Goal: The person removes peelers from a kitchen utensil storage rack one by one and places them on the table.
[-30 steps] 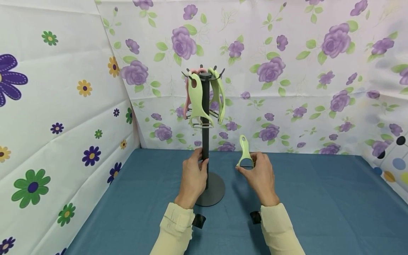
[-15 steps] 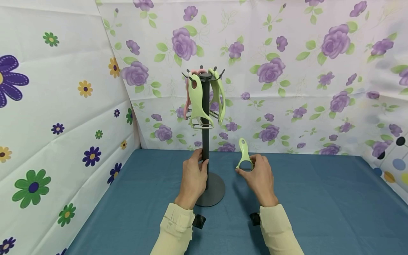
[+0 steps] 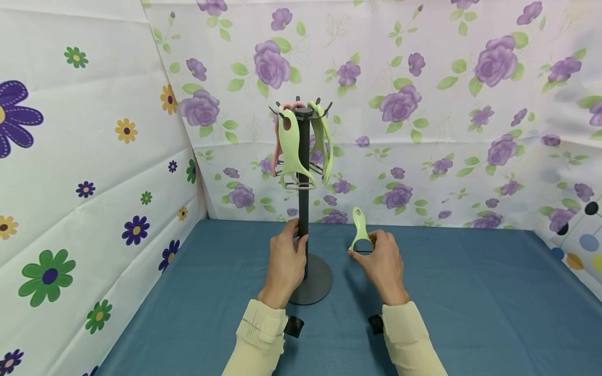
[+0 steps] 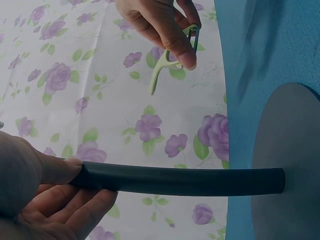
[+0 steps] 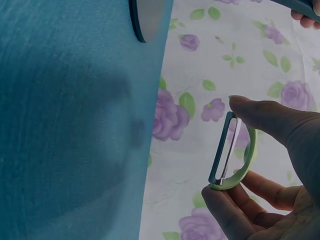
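Observation:
My left hand (image 3: 286, 259) grips the dark post (image 3: 303, 209) of an upright stand, thumb and fingers around it above the round base (image 3: 320, 279). To its right, my right hand (image 3: 384, 263) pinches a light green peeler (image 3: 360, 224) by the two sides of its blade end, handle pointing up. The right wrist view shows the metal blade (image 5: 230, 145) between thumb and fingers. From hooks at the stand's top hang light green peelers, one in front (image 3: 290, 143) and others at the right (image 3: 324, 149). A pink peeler (image 3: 275, 151) hangs at the left, partly hidden behind the front one.
A blue cloth (image 3: 470, 292) covers the table. Behind it rises a backdrop with purple roses (image 3: 494, 60), and a white flowered sheet (image 3: 84, 130) stands along the left side. Dark prongs (image 3: 328, 107) stick out around the stand's top.
My right hand has lowered slightly with the green peeler in it. The left hand and the stand with its hanging peelers stay in place.

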Tool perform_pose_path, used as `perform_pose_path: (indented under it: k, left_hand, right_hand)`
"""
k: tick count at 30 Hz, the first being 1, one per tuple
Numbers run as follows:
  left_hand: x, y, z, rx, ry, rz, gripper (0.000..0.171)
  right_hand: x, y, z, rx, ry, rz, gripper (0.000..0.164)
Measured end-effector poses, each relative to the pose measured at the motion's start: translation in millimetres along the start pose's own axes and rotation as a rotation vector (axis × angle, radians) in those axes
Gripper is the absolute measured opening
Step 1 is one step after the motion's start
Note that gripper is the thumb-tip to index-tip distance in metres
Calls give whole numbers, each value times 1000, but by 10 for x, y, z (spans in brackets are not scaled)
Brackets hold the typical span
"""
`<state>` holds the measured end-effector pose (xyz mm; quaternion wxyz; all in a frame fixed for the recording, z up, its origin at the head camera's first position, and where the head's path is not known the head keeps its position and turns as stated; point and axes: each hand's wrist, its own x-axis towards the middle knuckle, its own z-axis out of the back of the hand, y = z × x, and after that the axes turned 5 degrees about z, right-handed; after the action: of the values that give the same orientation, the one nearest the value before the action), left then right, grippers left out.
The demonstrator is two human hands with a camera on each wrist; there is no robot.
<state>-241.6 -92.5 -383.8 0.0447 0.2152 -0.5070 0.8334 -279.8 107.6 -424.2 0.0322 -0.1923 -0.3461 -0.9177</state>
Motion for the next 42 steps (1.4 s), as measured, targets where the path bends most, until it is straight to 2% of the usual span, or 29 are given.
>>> perform_pose_path:
  k: [13, 36, 42]
  left_hand:
    - [-3, -8, 7, 0, 1, -4, 35]
    - [-9, 0, 10, 5, -2, -4, 36]
    - [-5, 2, 10, 1, 10, 25, 38]
  right_hand:
    - [-14, -33, -53, -2, -12, 0, 56]
    - [-37, -106, -131, -32, 40, -27, 57]
    - [-37, -141, -140, -59, 54, -37, 57]
